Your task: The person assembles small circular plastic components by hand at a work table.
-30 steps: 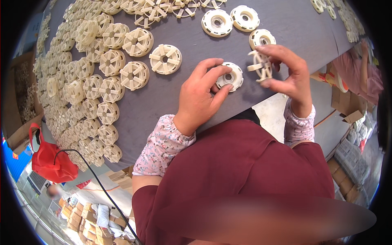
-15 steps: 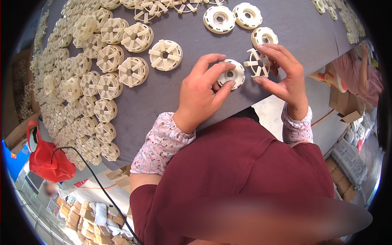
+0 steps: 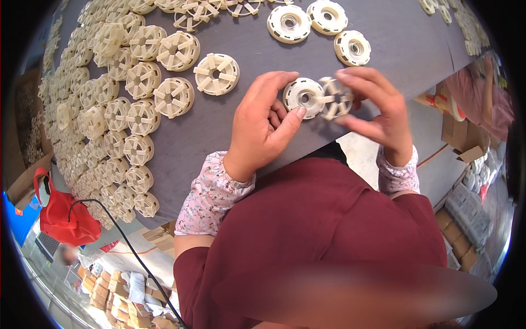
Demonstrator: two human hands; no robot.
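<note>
My left hand (image 3: 253, 120) is closed on the left side of a round cream plastic housing (image 3: 292, 94), its thumb at the lower rim. A coil spring (image 3: 306, 98) lies in the middle of that housing, which is face up. Against the housing's right edge is a spoked plastic ring (image 3: 341, 98), blurred by motion and tilted. My right hand (image 3: 382, 112) grips this ring from the right, between thumb and fingers; one of its spokes overlaps the housing's rim. Just beyond my hands lie three more housings, including a housing with a spring (image 3: 341, 50) and another housing (image 3: 315, 15).
Many assembled spoked discs (image 3: 175, 97) cover the left of the grey table (image 3: 219, 129), one disc (image 3: 204, 77) lying apart. A red bag (image 3: 68, 219) hangs at the left beside a black cable (image 3: 131, 247). Right of the table are a cardboard box (image 3: 457, 131) and another person's arm (image 3: 486, 82).
My right hand has brought the spoked ring left, from beside the housing to overlap its right edge. The housing has shifted slightly left with my left hand.
</note>
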